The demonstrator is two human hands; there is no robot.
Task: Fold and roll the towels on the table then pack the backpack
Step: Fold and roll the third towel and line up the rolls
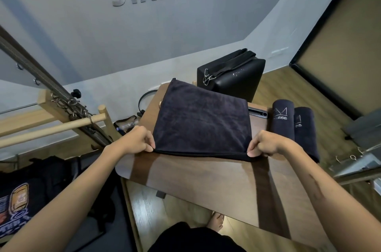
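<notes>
A dark navy towel [201,121], folded into a flat rectangle, lies on the brown wooden table [206,179]. My left hand [138,140] pinches its near left corner. My right hand [266,144] pinches its near right corner. Two rolled dark towels [283,124] with white lettering lie side by side on the table's right side. A black backpack [51,179] sits low at the left, beside the table, partly dark and hard to make out.
A black padded box [233,74] with a strap and metal clips stands behind the table. Wooden bars and chain springs of an exercise frame [68,107] stand at the left. A metal frame [358,161] sits at the right. A dark printed garment [16,210] lies lower left.
</notes>
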